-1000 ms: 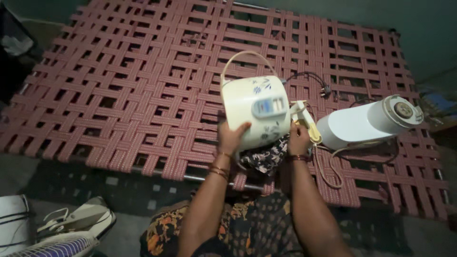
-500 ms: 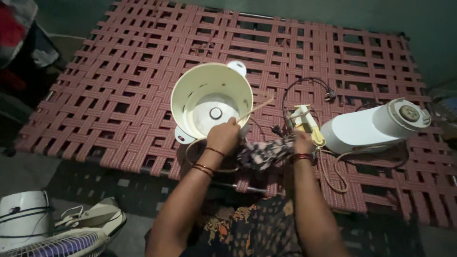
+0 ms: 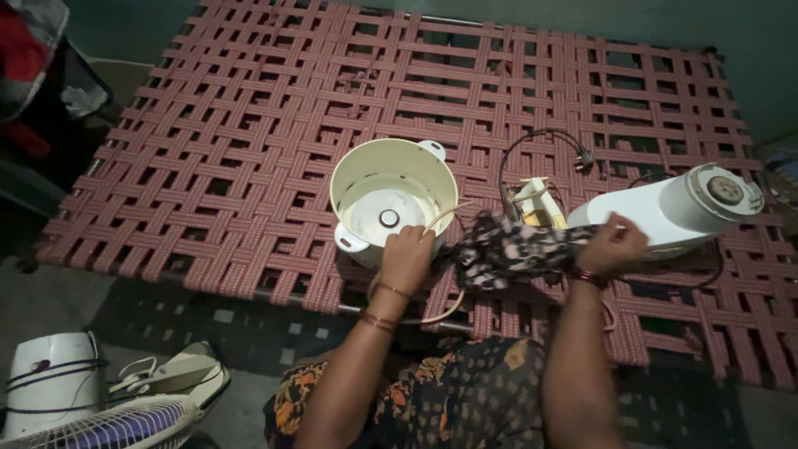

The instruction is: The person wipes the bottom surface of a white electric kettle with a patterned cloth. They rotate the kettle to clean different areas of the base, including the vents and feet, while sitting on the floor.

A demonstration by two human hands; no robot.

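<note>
Stretching patterned cloth (image 3: 515, 248) between hands, left hand (image 3: 407, 258) gripping cooker pot (image 3: 391, 199) rim

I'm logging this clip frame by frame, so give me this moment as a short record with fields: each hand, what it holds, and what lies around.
left hand: on the near rim of the cream cooker pot, which stands upright and open on the cot
right hand: grips one end of the patterned cloth, stretched between both hands
surface: woven red strap cot
beside right hand: white cylindrical appliance lying on its side
behind cloth: black cord with plug
floor, lower left: fan
</note>
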